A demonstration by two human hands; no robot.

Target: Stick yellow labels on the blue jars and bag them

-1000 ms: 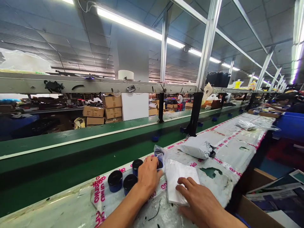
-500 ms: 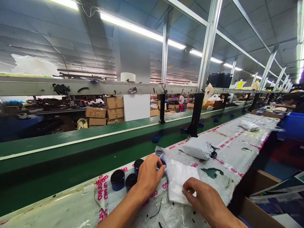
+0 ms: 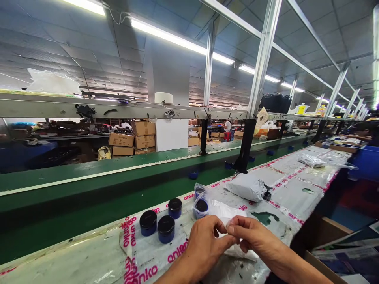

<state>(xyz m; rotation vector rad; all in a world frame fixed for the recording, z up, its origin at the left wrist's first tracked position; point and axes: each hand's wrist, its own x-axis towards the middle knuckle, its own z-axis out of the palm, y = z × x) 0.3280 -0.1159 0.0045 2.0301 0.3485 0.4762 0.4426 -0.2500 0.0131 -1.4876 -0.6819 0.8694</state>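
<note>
My left hand [image 3: 209, 242] and my right hand [image 3: 254, 236] meet over a stack of thin white plastic bags [image 3: 223, 209]. Thumbs and fingertips of both pinch together at what looks like a bag's edge, mostly covered by the fingers. To the left stand three round blue containers with black lids: one at the front left [image 3: 148, 223], another [image 3: 166, 228] nearest my left wrist, and a third [image 3: 175, 208] behind. Just beyond my left hand, a similar container [image 3: 201, 207] sits inside a clear plastic bag, with another wrapped one [image 3: 199, 190] behind it.
A green conveyor belt [image 3: 97, 213] runs along the far side, carrying a blue container [image 3: 193, 174] and several farther off. White packets [image 3: 247, 186] lie on the plastic-covered table [image 3: 142, 256]. Metal posts [image 3: 245, 146] rise at the belt. A cardboard box stands lower right.
My left hand has come away from the bagged container, moving right and toward me to join my right hand. The fingers of both now pinch together over the bag stack.
</note>
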